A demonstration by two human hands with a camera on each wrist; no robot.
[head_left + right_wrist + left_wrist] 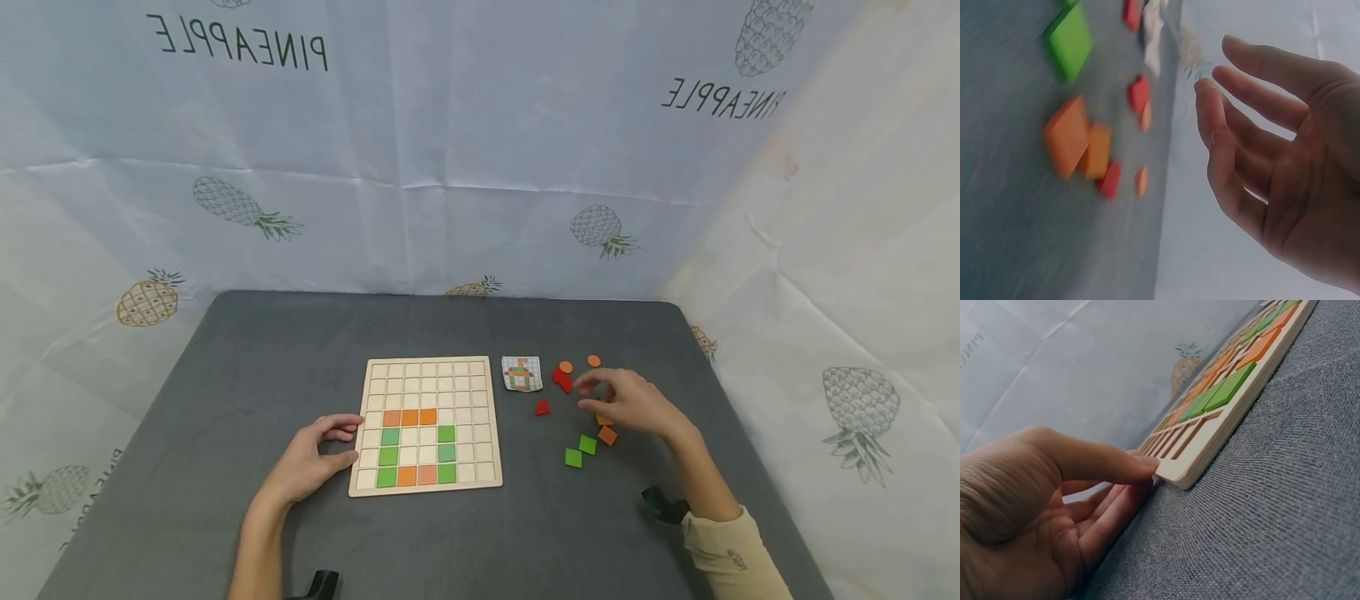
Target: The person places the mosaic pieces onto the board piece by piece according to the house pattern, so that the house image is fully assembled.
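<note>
A wooden grid board [474,383] lies on the table with several green tiles [387,456] and orange tiles [409,417] in its cells. Against the board's left edge rests my left hand [307,458], thumb and fingers spread along it. The left wrist view shows the thumb touching the board [1175,470] near a corner. My right hand [630,402] hovers above loose pieces right of the board, its fingers bent and apart with nothing between them. Below it are loose green tiles [573,458] and an orange tile [607,435]; red pieces [562,380] lie by its fingertips.
A small printed pattern card [521,374] sits between the board and the loose pieces. Two orange discs [594,361] lie farther back. A dark object [663,506] is beside the right forearm, another [322,585] near the front edge. A pineapple-print curtain [450,125] surrounds the table.
</note>
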